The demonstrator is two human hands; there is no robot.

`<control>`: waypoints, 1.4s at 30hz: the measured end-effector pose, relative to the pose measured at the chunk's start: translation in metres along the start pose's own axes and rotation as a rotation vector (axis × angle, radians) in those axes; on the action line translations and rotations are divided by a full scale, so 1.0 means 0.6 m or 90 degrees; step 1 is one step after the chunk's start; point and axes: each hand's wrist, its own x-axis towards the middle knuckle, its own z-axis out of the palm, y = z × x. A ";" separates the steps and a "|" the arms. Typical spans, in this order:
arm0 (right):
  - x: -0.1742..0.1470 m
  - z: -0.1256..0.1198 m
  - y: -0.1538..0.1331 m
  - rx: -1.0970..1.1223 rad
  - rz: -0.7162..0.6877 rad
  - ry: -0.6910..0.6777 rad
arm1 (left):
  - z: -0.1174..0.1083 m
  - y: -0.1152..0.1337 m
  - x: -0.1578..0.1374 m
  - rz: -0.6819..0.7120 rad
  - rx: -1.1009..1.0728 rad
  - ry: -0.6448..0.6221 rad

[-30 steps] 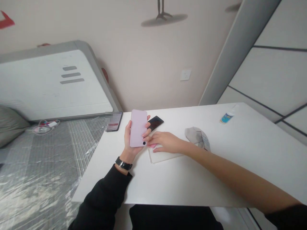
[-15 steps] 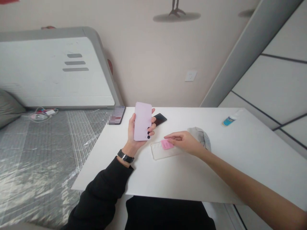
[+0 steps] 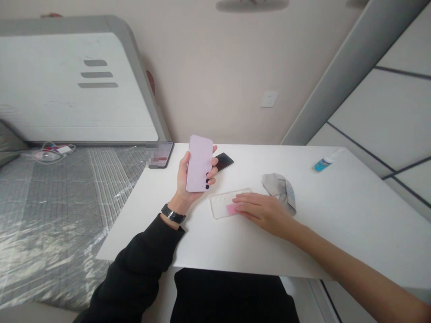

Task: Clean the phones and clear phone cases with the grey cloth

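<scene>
My left hand [image 3: 183, 179] is wrapped round a lilac phone [image 3: 199, 163], its back with the camera lenses facing me, held above the white table. A clear phone case [image 3: 218, 207] lies flat on the table, right of that wrist. Over the case's right part, my right hand [image 3: 261, 210] is closed at the fingertips on a small pink slip of paper [image 3: 231, 209], which its fingers partly cover. Behind the left fingers lies a dark phone [image 3: 224, 161]. Just beyond the right hand is a crumpled grey cloth [image 3: 280, 188].
A small bottle with a blue label [image 3: 322, 164] lies on the right of the table [image 3: 215, 244]. Another phone [image 3: 164, 154] is at the far left corner. Left of the table is a plastic-covered mattress [image 3: 77, 224]; a wall with a socket [image 3: 269, 99] stands behind.
My right hand has turned flatter over the case and covers more of the pink slip. The left hand keeps its hold on the lilac phone. The whole view has shifted slightly.
</scene>
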 end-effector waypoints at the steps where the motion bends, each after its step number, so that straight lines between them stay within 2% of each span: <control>1: -0.007 -0.001 0.000 -0.001 -0.008 -0.002 | 0.001 0.000 0.000 -0.002 0.002 0.001; 7: -0.017 -0.015 0.012 0.038 0.038 -0.004 | 0.000 -0.001 0.002 0.005 0.029 -0.008; 18: 0.026 0.003 0.020 0.099 0.149 -0.108 | 0.006 -0.001 -0.001 0.000 0.032 0.012; 24: 0.031 -0.005 0.025 0.108 0.129 -0.139 | 0.001 -0.001 0.000 0.003 0.026 -0.018; 27: 0.023 -0.004 0.024 0.080 0.111 -0.165 | -0.001 -0.001 0.001 -0.001 0.021 -0.021; 30: 0.008 -0.012 0.018 0.065 0.102 -0.154 | -0.002 0.000 0.001 0.002 0.030 -0.015; 33: -0.024 -0.041 0.014 0.019 0.109 -0.098 | -0.003 0.001 0.001 0.011 0.036 -0.014; 36: -0.086 -0.086 0.025 -0.059 0.162 0.005 | -0.007 -0.001 0.001 0.014 0.037 -0.020; 40: -0.213 -0.153 0.079 -0.228 0.287 0.171 | -0.013 -0.008 0.004 -0.034 0.048 0.001; 42: -0.287 -0.185 0.115 -0.331 0.363 0.219 | -0.016 -0.014 0.006 -0.069 0.056 0.032</control>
